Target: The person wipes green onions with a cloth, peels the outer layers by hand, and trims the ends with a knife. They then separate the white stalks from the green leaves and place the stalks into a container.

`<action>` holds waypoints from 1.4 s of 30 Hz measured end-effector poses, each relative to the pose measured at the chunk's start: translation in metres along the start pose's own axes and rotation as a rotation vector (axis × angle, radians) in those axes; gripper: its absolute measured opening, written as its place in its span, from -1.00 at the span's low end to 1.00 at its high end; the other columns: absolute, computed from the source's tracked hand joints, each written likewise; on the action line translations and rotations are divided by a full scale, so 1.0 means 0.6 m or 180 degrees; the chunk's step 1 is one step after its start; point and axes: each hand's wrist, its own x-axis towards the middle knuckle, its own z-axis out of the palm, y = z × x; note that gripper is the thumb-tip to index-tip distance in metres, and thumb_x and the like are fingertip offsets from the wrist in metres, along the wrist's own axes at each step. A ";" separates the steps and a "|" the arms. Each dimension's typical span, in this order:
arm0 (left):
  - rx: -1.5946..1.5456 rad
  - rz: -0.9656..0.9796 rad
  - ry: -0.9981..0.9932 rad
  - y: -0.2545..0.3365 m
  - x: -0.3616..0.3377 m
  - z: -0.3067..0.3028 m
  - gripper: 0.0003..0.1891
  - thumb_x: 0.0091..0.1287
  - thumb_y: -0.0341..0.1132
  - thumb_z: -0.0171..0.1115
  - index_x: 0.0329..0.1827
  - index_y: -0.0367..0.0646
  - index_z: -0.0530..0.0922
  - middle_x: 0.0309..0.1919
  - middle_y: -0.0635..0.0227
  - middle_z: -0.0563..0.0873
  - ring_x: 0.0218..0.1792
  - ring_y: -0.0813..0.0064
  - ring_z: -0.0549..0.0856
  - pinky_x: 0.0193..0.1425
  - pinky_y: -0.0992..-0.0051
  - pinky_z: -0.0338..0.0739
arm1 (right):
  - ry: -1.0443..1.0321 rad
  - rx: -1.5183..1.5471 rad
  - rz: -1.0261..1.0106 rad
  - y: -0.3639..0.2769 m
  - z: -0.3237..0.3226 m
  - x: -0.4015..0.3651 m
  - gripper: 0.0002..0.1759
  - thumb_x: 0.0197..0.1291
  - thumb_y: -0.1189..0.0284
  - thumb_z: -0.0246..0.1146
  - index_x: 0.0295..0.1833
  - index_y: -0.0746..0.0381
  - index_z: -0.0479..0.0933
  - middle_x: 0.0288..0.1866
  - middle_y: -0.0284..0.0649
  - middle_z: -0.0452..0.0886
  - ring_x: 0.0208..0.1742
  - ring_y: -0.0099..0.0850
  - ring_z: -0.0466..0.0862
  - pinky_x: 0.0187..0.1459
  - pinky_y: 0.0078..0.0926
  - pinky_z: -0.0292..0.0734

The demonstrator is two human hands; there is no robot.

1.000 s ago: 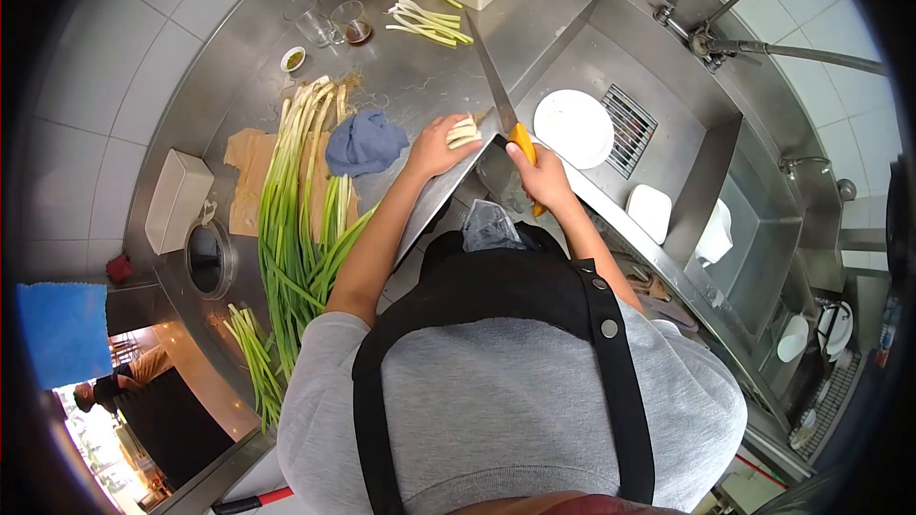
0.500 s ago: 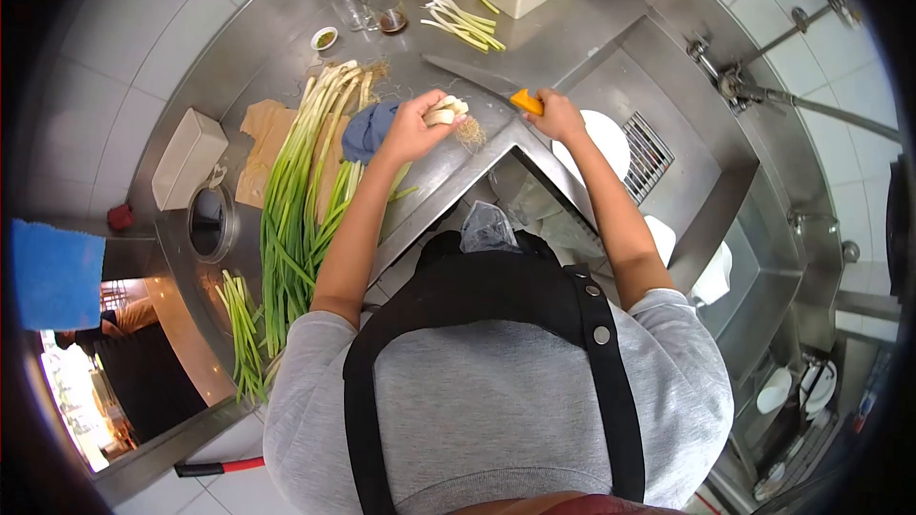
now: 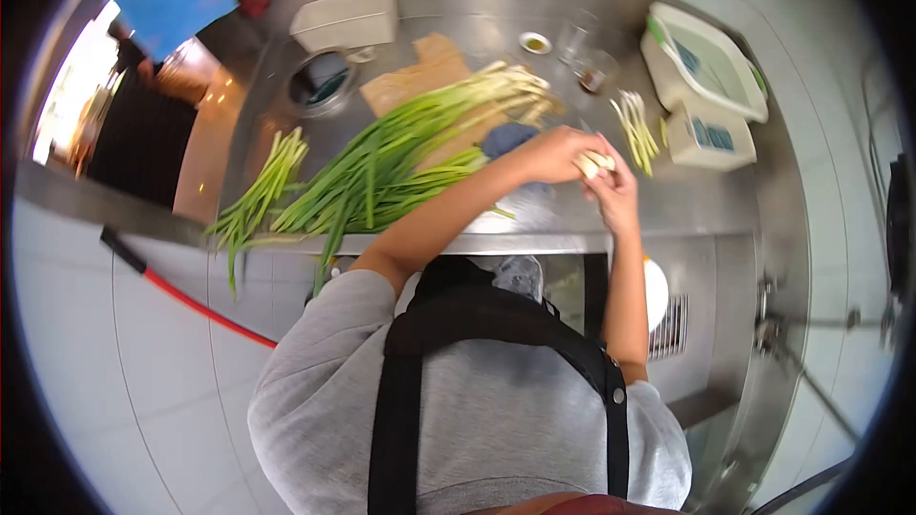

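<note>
My left hand (image 3: 555,154) is closed round a small bunch of spring onions (image 3: 593,164), their pale cut ends showing. My right hand (image 3: 616,193) meets it from the right, its fingers pressed on the same bunch. Just left of my hands lies a crumpled blue-grey cloth (image 3: 508,138). A big heap of long spring onions (image 3: 382,157) spreads across the steel counter, white ends toward the back right. To the right of my hands is a small group of trimmed white stalks (image 3: 634,131). The knife's blade is not visible.
Brown cardboard (image 3: 420,72) lies under the heap. Behind are a white box (image 3: 345,19), a round steel-rimmed opening (image 3: 322,83), a small sauce dish (image 3: 534,42) and glasses (image 3: 593,76). White tubs (image 3: 711,138) stand at right. A white plate (image 3: 655,294) is by the sink.
The orange-handled knife has left my right hand, which has come over to the spring onions in my left hand. The view has turned toward the counter.
</note>
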 end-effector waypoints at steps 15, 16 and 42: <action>0.1082 -0.0103 0.1763 0.160 -0.120 -0.264 -0.78 0.18 -0.27 0.35 -0.26 -0.20 0.53 -0.45 0.29 0.60 -0.44 0.38 0.58 -0.33 0.47 0.44 | -0.1383 -0.0482 0.1395 -0.001 0.316 0.265 -0.71 0.09 0.33 0.27 -0.12 0.25 0.47 -0.25 -0.40 0.51 -0.28 -0.59 0.53 -0.34 -0.63 0.50; 0.1102 -0.0094 0.1767 0.157 -0.126 -0.258 -0.78 0.18 -0.27 0.35 -0.26 -0.20 0.53 -0.45 0.29 0.60 -0.44 0.38 0.58 -0.33 0.47 0.44 | -0.2518 0.1124 0.0333 0.049 0.316 0.311 -0.51 0.09 0.26 0.30 0.07 0.30 0.42 -0.06 -0.34 0.51 -0.03 -0.48 0.54 -0.11 -0.48 0.53; 0.0936 -0.0682 -0.0835 -0.102 0.027 0.099 -0.59 0.02 -0.10 0.43 -0.17 -0.14 0.54 -0.33 0.23 0.69 -0.24 0.17 0.67 -0.16 0.27 0.53 | 0.2633 -0.4315 0.3079 0.115 -0.091 -0.047 -0.36 -0.02 0.17 0.34 0.16 0.23 0.38 0.22 -0.05 0.35 0.30 -0.08 0.28 0.10 -0.02 0.31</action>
